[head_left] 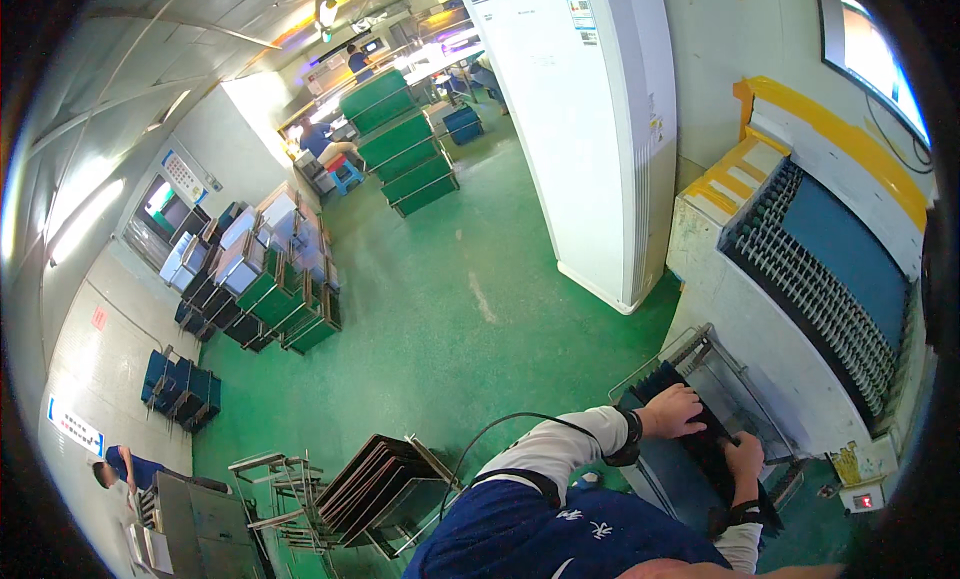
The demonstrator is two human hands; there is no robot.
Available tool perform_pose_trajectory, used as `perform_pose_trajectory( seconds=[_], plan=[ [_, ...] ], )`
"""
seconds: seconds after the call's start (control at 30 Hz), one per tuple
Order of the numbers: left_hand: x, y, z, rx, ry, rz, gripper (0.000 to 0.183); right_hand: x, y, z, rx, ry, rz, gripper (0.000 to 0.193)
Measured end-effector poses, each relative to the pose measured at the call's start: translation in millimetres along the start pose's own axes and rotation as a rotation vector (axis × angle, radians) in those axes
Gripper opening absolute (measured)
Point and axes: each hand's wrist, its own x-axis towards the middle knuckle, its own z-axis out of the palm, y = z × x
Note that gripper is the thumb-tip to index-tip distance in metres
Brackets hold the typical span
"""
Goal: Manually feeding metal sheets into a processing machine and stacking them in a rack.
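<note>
Below me at the lower right stands a metal-framed rack [742, 371] packed with a row of thin dark boards [712, 439]. My left hand [672, 411] reaches across from the left, its fingers curled over the tops of the boards. Nearer to me, my right hand [742, 457] is closed on the boards' edge, thumb up. Both hands touch the same row, and they are a short gap apart. How many boards each one grips is hidden. A dark band with a thin black cord [520, 415] circles my left wrist.
A white machine with rows of rollers [820, 289] stands right of the rack. A tall white air conditioner [570, 129] rises ahead. Left of me is a rack of brown boards [375, 489]. Green crates [395, 144] and stacked bins [250, 279] stand farther off. One person [125, 467] is at far left.
</note>
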Motion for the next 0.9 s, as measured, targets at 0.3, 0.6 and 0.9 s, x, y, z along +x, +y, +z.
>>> perform_pose_trajectory(
  seconds=[0.3,0.6,0.9],
  plan=[
    [1.9,1.9,-3.6,-0.007,-0.035,0.000,0.044,4.6,9.4,5.1,-0.008,0.000,0.005,0.044],
    [1.8,2.0,-3.9,-0.017,-0.025,0.003,0.044,6.5,18.1,15.5,-0.013,0.063,-0.045,0.042],
    [0.3,0.7,-3.5,-0.002,-0.034,-0.004,0.044,3.3,7.2,6.4,-0.007,0.022,-0.030,0.041]
  ],
)
